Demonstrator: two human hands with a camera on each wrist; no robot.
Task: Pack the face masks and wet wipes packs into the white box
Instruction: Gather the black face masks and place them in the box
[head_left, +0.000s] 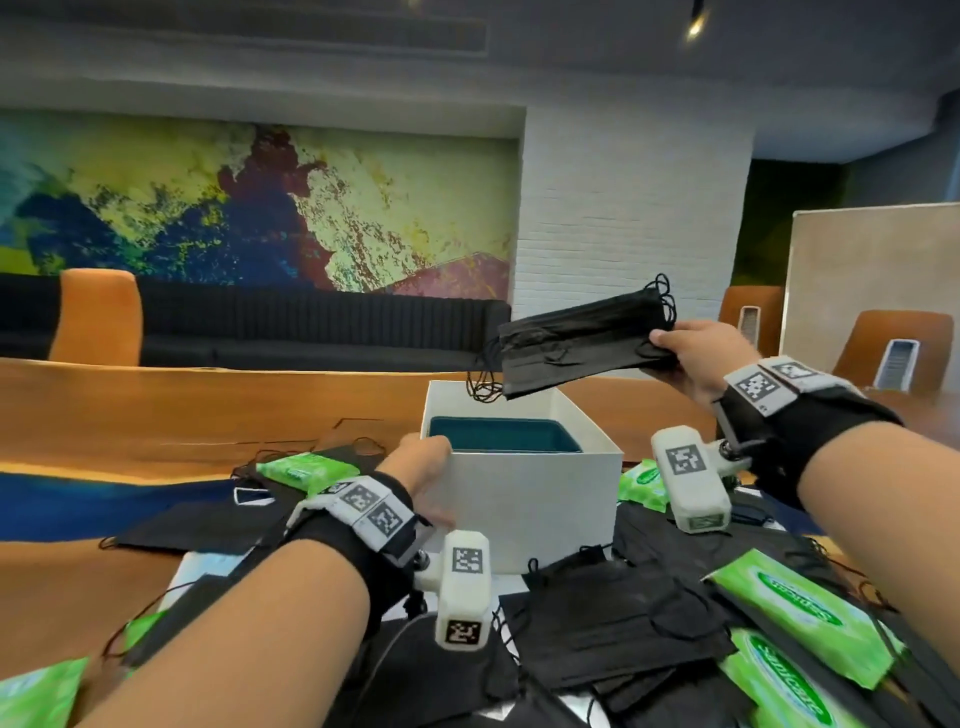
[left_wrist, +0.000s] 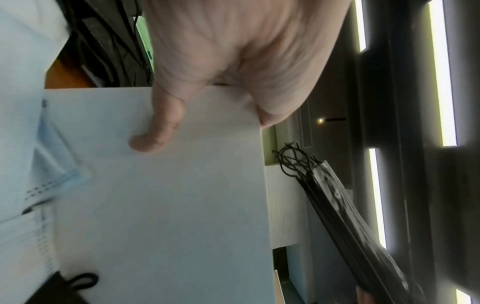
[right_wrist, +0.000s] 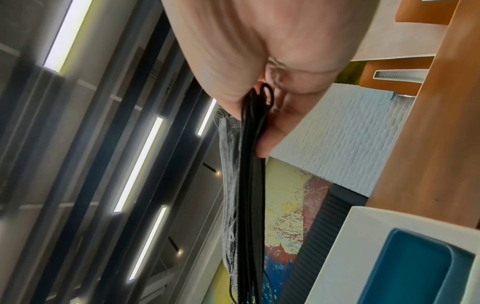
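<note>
The wooden table is carrying the open white box, whose interior is showing a teal liner and no packed items that can be made out. Loose black face masks and green wet wipes packs are lying around the box on the near side and to the left.

The right hand is pinching a stack of black face masks at one short end, thumb on top and fingers beneath, and is holding it in the air above the far right corner of the box. The stack is tilting, and its free ear loops are dangling toward the rim. The left hand is gripping the near left corner of the box, fingers hooking over the rim and thumb pressing the outer wall.

Recommended procedure for the step in hand:
- Level the stack and align its long edge with the liner before lowering it.
- Keep the left hand bracing the box, as it looks light and may slide.
- Release only once the stack is resting flat; dangling loops are likely to snag on the rim.

Legible markings: the wipes packs are carrying white lettering on a green oval, appearing to read "Saniсare"; the reading is uncertain. The wrist-worn units are bearing square black-and-white coded tags.
</note>
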